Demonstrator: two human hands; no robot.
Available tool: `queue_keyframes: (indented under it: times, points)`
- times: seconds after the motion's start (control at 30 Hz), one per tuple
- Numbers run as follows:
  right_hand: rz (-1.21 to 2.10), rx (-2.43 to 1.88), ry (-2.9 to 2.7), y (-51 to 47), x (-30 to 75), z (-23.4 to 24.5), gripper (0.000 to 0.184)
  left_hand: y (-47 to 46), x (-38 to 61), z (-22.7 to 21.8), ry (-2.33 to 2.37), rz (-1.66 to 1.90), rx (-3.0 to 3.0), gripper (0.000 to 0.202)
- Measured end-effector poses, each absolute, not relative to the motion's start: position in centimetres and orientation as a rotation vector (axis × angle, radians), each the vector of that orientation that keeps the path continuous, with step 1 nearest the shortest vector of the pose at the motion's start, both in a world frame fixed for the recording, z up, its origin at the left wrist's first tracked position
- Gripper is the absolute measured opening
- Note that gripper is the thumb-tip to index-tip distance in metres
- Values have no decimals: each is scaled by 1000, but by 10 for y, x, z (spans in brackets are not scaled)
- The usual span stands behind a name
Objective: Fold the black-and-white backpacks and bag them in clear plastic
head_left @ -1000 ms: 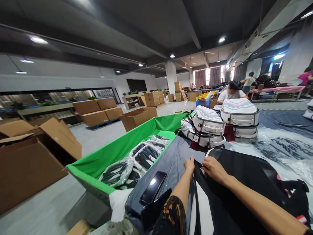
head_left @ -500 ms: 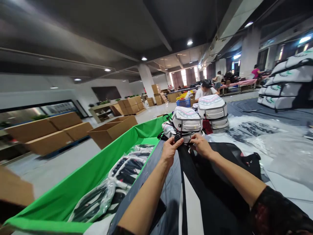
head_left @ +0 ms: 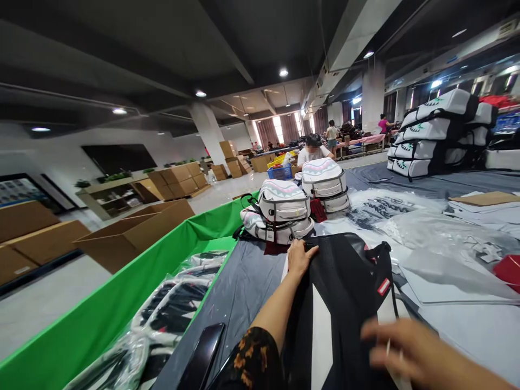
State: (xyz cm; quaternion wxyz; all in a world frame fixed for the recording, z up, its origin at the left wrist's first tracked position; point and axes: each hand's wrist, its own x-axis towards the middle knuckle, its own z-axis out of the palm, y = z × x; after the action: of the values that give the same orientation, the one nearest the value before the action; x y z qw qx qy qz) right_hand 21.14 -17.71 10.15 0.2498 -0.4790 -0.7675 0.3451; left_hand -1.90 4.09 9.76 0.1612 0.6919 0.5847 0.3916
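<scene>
The right grip point(head_left: 418, 352) hung released and blurred above the black-and-white backpack point(head_left: 337, 309), whose top edge the left grip point(head_left: 299, 259) clasped on the gray sheet point(head_left: 244, 276); held one-handed, it could slip toward the green-lined bin point(head_left: 101, 309).

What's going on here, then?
A person stands at a long grey-covered table. Their left hand grips the top edge of a black bag with a white stripe, while their right hand is blurred above it. White backpacks sit just beyond, beside a green-lined bin of plastic-wrapped bags. A co-worker sits further off.
</scene>
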Motion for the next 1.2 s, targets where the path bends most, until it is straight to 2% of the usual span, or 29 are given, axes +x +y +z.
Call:
queue_keyframes:
  times: [0.03, 0.1, 0.2, 0.27, 0.37, 0.47, 0.57, 0.73, 0.8, 0.87, 0.97, 1.0, 1.1, 1.2]
  points:
    - [841, -1417, -2012, -157, 231, 111, 45, 39, -15, 101, 1677, 1093, 2041, 21]
    - [377, -1863, -1671, -108, 264, 123, 51, 32, -1, 111, 1619, 1040, 2187, 36]
    - [442, -2071, -1383, -44, 290, 125, 59, 21, 38, 119, 1348, 897, 2404, 31]
    - [466, -2010, -1393, -22, 290, 124, 56, 16, 69, 117, 1137, 783, 2493, 23]
    - [270, -1859, -1400, -28, 280, 128, 48, 14, 105, 107, 918, 703, 2529, 21]
    - [49, -1600, -1437, -58, 265, 136, 39, 14, 120, 96, 795, 742, 2493, 8]
    - [-125, -1343, -1599, -86, 246, 140, 30, 12, 117, 86, 762, 840, 2428, 19]
    - [-471, -1185, -1622, -112, 220, 149, 21, 17, 101, 81, 750, 945, 2324, 24]
    - [-442, -1203, -1543, -115, 221, 158, 23, 16, 96, 85, 740, 940, 2293, 21]
    - [-255, -1239, -1471, -114, 230, 169, 27, 9, 94, 93, 723, 948, 2255, 22]
    - [112, -1294, -1465, -109, 248, 185, 40, -6, 99, 119, 577, 1040, 2179, 66]
    - [199, -1300, -1481, -108, 252, 190, 44, -9, 103, 130, 494, 1043, 2172, 67]
    - [254, -1303, -1516, -110, 260, 205, 51, -10, 116, 165, 331, 980, 2319, 34]
    - [187, -1309, -1501, -116, 263, 217, 55, -3, 119, 185, 376, 966, 2642, 22]
